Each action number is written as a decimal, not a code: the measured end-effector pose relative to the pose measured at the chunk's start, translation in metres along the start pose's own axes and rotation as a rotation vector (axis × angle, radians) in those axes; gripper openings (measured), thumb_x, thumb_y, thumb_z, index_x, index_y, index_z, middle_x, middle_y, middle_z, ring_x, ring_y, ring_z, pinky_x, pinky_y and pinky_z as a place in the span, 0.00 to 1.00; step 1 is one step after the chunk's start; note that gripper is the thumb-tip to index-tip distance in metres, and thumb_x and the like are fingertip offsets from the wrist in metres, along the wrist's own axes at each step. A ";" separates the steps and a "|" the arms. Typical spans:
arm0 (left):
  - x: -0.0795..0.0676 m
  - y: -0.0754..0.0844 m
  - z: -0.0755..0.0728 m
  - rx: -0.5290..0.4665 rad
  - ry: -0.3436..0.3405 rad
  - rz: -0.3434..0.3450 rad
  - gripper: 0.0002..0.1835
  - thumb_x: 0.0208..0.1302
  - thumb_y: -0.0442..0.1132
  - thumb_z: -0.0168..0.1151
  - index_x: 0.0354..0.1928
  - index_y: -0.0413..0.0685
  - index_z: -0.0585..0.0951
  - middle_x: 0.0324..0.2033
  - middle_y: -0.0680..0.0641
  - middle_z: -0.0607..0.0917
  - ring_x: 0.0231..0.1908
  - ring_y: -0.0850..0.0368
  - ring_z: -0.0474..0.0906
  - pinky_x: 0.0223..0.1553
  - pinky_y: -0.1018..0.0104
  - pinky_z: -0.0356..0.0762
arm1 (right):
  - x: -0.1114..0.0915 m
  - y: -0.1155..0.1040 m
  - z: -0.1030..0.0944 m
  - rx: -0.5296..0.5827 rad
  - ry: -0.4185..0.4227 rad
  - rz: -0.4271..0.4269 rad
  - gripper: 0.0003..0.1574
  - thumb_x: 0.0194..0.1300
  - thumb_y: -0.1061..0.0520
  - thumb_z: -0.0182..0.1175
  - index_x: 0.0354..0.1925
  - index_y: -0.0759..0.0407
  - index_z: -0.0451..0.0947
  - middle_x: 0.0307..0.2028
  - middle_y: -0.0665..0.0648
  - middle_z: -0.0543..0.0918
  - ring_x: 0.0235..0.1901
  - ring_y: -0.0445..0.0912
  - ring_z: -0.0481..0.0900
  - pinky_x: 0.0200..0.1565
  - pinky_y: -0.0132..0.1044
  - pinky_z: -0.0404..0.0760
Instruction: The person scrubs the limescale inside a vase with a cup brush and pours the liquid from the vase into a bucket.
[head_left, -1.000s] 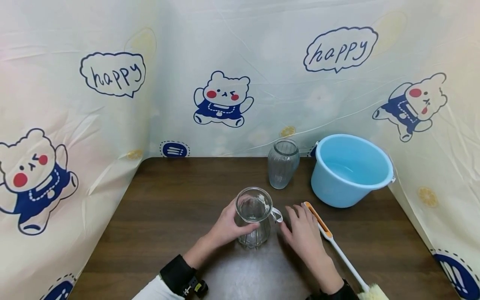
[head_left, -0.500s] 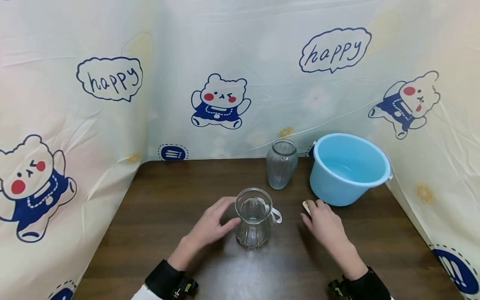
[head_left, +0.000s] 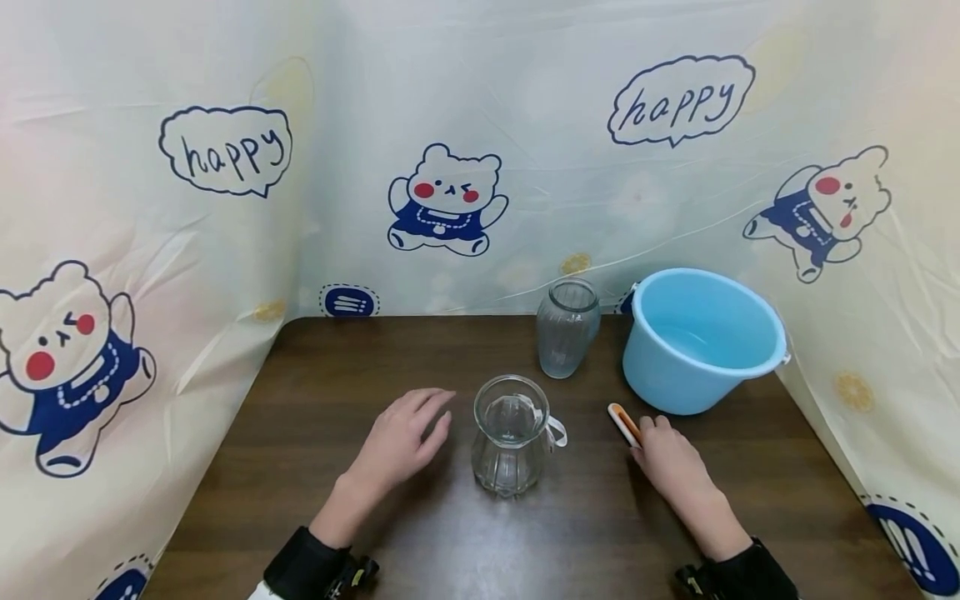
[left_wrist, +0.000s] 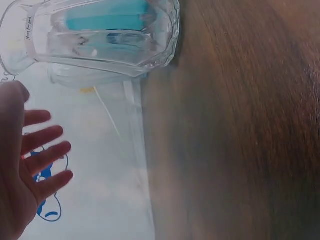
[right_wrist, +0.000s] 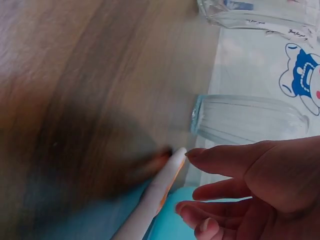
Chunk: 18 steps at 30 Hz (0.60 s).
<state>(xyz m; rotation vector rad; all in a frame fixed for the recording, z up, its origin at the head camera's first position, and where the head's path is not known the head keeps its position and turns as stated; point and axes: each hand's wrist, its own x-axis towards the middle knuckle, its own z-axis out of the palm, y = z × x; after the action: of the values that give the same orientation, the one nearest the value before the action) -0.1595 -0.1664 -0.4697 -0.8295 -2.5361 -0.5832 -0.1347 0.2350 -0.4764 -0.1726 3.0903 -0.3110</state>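
The bucket (head_left: 671, 381) is blue, the handle (head_left: 623, 423) orange-white.

From above, the right hand (head_left: 670, 462) and arm (head_left: 708, 518) hide all but 1 end of the stick (head_left: 624, 424). The left wrist view's top edge cuts off the near vase (left_wrist: 105, 37); its ribbon's (left_wrist: 30, 32) lettering is too small to read.
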 end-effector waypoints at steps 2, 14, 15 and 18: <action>0.000 0.001 -0.001 0.059 -0.015 -0.010 0.19 0.73 0.44 0.60 0.60 0.44 0.84 0.54 0.43 0.86 0.55 0.45 0.82 0.60 0.46 0.80 | 0.000 0.002 0.002 0.003 -0.027 0.014 0.17 0.63 0.61 0.73 0.40 0.71 0.75 0.29 0.62 0.73 0.24 0.53 0.77 0.27 0.49 0.81; -0.003 -0.002 0.000 0.117 -0.085 -0.068 0.20 0.72 0.47 0.63 0.60 0.44 0.84 0.54 0.43 0.86 0.56 0.45 0.82 0.64 0.44 0.77 | 0.004 0.015 0.010 -0.015 -0.144 0.048 0.14 0.64 0.60 0.71 0.38 0.69 0.78 0.26 0.58 0.75 0.25 0.50 0.76 0.27 0.47 0.79; -0.003 -0.002 0.000 0.118 -0.089 -0.068 0.21 0.72 0.47 0.63 0.60 0.44 0.84 0.54 0.43 0.86 0.56 0.45 0.82 0.64 0.44 0.76 | 0.004 0.015 0.010 -0.016 -0.145 0.047 0.14 0.64 0.60 0.71 0.38 0.69 0.78 0.26 0.58 0.75 0.25 0.50 0.76 0.26 0.47 0.79; -0.003 -0.003 0.000 0.133 -0.094 -0.069 0.21 0.72 0.48 0.64 0.60 0.45 0.84 0.54 0.43 0.86 0.56 0.45 0.82 0.64 0.43 0.76 | 0.005 0.014 0.010 -0.022 -0.147 0.048 0.15 0.65 0.58 0.72 0.38 0.68 0.77 0.25 0.58 0.75 0.24 0.50 0.76 0.25 0.47 0.79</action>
<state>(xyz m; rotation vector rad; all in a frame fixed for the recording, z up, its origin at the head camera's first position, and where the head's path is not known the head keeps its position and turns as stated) -0.1588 -0.1700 -0.4716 -0.7414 -2.6644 -0.3994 -0.1408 0.2462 -0.4892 -0.1165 2.9478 -0.2506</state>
